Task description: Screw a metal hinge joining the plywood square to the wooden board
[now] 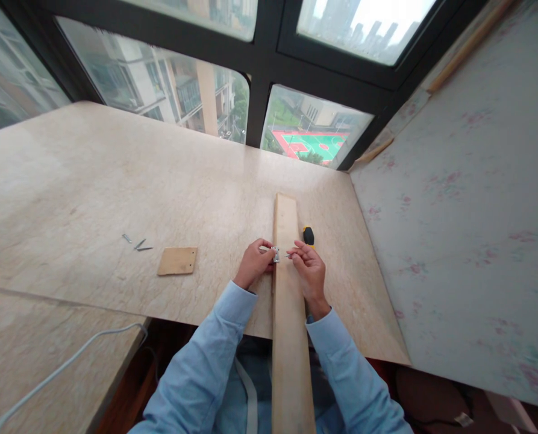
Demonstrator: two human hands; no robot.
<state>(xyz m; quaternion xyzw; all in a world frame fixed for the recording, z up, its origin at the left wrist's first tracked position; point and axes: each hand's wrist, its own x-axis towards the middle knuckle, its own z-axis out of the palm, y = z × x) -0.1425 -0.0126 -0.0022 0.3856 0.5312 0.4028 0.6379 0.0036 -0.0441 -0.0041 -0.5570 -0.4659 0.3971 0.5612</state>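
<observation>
A long wooden board (pixel 291 349) lies on the pale stone-patterned sill, its near end reaching toward my body. At the board's left edge, my left hand (pixel 253 263) pinches a small silver metal hinge (pixel 276 254) against the wood. Over the board, my right hand (pixel 311 272) holds a thin screw (pixel 287 255) between thumb and fingertips, its tip pointing left toward the hinge with a small gap between them. Just beyond my right hand, a black-and-yellow screwdriver handle (pixel 308 235) shows; the rest of the tool is hidden.
Several loose screws (pixel 140 245) lie to the left, near a small flat wooden piece (pixel 177 261) with holes. A white cable (pixel 70 371) crosses the lower-left surface. Dark-framed windows (pixel 259 78) stand behind, and a flower-patterned wall (pixel 458 199) bounds the right side.
</observation>
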